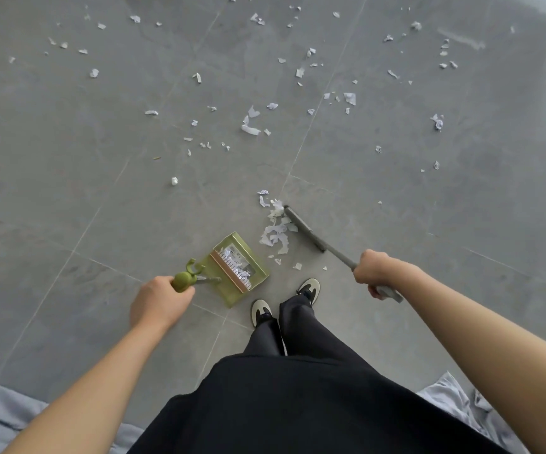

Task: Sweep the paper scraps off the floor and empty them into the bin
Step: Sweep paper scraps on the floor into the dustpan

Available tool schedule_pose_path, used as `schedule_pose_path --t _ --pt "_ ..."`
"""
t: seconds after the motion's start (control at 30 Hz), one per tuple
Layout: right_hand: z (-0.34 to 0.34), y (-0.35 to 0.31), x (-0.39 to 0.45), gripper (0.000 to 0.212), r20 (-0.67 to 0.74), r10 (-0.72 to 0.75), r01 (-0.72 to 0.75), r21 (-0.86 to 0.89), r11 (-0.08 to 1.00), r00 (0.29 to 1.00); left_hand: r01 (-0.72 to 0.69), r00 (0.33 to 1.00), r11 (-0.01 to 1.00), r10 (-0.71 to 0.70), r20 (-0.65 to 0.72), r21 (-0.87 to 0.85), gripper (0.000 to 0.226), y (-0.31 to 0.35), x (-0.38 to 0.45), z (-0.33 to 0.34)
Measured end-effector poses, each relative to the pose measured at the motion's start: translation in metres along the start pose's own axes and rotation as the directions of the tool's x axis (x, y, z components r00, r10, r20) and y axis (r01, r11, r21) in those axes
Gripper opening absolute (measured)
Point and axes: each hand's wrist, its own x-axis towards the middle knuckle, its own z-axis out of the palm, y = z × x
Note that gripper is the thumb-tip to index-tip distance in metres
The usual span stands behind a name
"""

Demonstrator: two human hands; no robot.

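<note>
Left hand (158, 299): fingers curled round the olive-green knob at the top of the dustpan's handle; grip closed on it, thumb side up.
Right hand (374, 269): fist wrapped round the grey broom handle, grip closed, the handle's end poking out below the hand.
Dustpan (239, 268): translucent green, standing on the floor just ahead of the left shoe, mouth turned toward the broom head; a row of comb teeth and a pinkish strip across its back edge; a few white scraps already lie inside.
Broom (304, 229): grey, narrow head down on the floor ahead and to the right of the dustpan, shaft running back to the right hand.
Gathered scraps (276, 231): a loose heap of torn white paper lying against the left side of the broom head, between it and the dustpan's mouth, near the pan but not in it.
Scattered scraps (250, 124): many more small white pieces spread over the far floor, well apart from the broom, thickest toward the upper middle and upper right.
Floor (68, 191): large grey tiles with thin pale joints.
Person: black trousers (294, 398), pale shoes with dark markings (309, 290), both feet close behind the dustpan; bare forearms.
Grey cloth (0, 417): folds of fabric at the lower left and lower right edges.
Bin: not in view.
</note>
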Motion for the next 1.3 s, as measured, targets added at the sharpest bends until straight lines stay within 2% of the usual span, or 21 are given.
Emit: schedule_pose_path --t 0.2,0.37,0.5,0.63,0.7,0.8,1.03,1.1,1.3 --pt "-0.011 0.026 0.000 0.006 0.034 0.098 -0.104 0.322 0.941 0.995 0.007 1.000 1.000 -0.006 0.027 -0.020 0.022 0.001 -0.001 0.003" --pt "-0.001 0.045 0.007 0.007 0.082 0.218 -0.233 0.334 0.913 0.972 0.014 1.000 0.999 -0.013 0.020 -0.038 0.022 0.008 -0.003 0.005" --pt "0.010 0.057 0.011 0.007 0.074 0.199 -0.212 0.386 0.898 0.977 0.035 0.999 0.999 -0.034 0.038 -0.036 0.022 0.008 -0.006 0.009" --pt "0.021 0.049 0.001 0.008 0.127 0.169 -0.210 0.491 0.845 0.977 0.041 0.998 0.999 -0.040 0.041 -0.031 0.021 0.008 -0.006 0.014" --pt "0.028 0.034 -0.008 0.008 0.176 0.127 -0.209 0.594 0.777 0.976 0.049 0.998 0.998 -0.048 0.038 -0.031 0.021 0.008 -0.005 0.013" --pt "0.038 0.011 -0.018 0.007 0.227 0.045 -0.208 0.769 0.604 0.973 0.041 0.999 0.999 -0.040 0.036 -0.034 0.022 0.011 -0.004 0.013" --pt "0.047 -0.014 -0.028 0.010 0.293 -0.076 -0.254 0.911 0.326 0.953 0.037 0.999 0.999 -0.036 0.036 -0.030 0.024 0.020 -0.007 0.012" --pt "0.044 -0.012 -0.027 0.006 0.280 -0.060 -0.241 0.902 0.358 0.958 0.038 0.999 0.999 -0.038 0.032 -0.028 0.025 0.020 -0.007 0.012" --pt "0.026 -0.007 -0.013 0.004 0.119 0.038 -0.115 0.748 0.654 0.992 0.071 0.997 0.996 -0.070 0.011 -0.048 0.021 0.024 -0.008 0.014"
